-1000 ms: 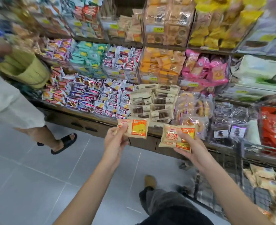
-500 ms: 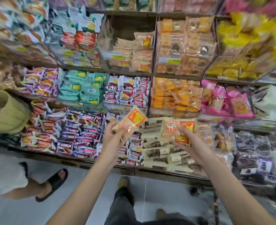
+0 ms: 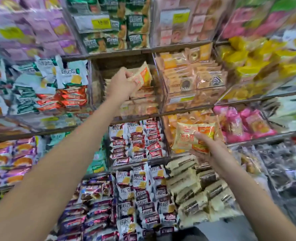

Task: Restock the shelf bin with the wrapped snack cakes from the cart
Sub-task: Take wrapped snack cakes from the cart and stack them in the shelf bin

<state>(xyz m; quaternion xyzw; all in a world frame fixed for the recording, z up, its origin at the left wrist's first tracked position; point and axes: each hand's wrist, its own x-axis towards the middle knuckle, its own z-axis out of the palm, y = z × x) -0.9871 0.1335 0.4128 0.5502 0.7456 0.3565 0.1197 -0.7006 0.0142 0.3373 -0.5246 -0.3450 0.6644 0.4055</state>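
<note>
My left hand is raised into a clear shelf bin and grips a wrapped snack cake with an orange and cream wrapper, tilted over the same cakes stacked in the bin. Lower and to the right, my right hand holds a second wrapped snack cake, cream with red print and an orange panel, in front of the shelf below. The cart is out of view.
Clear bins of wrapped snacks fill the shelves: round cakes right of the target bin, white-and-red packets beneath it, pink packets and yellow packets at right. The view is blurred at the edges.
My view has tilted up towards the higher shelves. My left hand has risen with its cake into the bin. My right hand has stayed lower with its cake. The bystander has left the view.
</note>
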